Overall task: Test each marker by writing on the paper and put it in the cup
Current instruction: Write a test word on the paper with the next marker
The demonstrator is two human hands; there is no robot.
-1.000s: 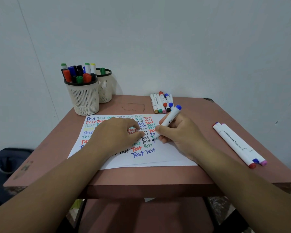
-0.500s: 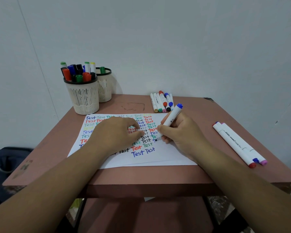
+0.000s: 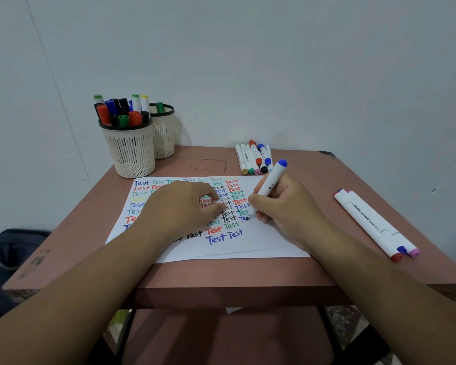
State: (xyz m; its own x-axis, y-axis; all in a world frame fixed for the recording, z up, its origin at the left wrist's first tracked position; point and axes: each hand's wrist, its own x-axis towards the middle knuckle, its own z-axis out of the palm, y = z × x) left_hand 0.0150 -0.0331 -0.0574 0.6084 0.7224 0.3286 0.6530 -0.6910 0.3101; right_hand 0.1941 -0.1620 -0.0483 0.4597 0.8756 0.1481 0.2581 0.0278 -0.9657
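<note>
Near the middle of the frame, the right hand (image 3: 287, 206) holds a white marker (image 3: 270, 184) with a blue end; its fingers are curled tight round the lower part of the marker, close to the tip; the tip touches the paper (image 3: 248, 246) beside the rows of the word "Test"; the blue end points up and away toward the wall. The left hand (image 3: 179, 209) rests on the paper to the left of the marker; its fingers are loosely bent and hold nothing; it looks like it keeps the paper from sliding.

The marker looks light and stiff; its smooth side may be a bit slippery, so the best place to hold it is low on the white body, near the tip, just as it is held now; for the cup, a hold nearer the middle should work better.

At the upper left of the frame stands the front cup (image 3: 129, 151), already full of markers; a second cup (image 3: 165, 135) stands just behind it with one green marker showing. A bunch of markers (image 3: 253, 159) lies at the far edge of the table (image 3: 313, 272); three more markers (image 3: 374, 225) lie at the right side, well apart from the paper.
</note>
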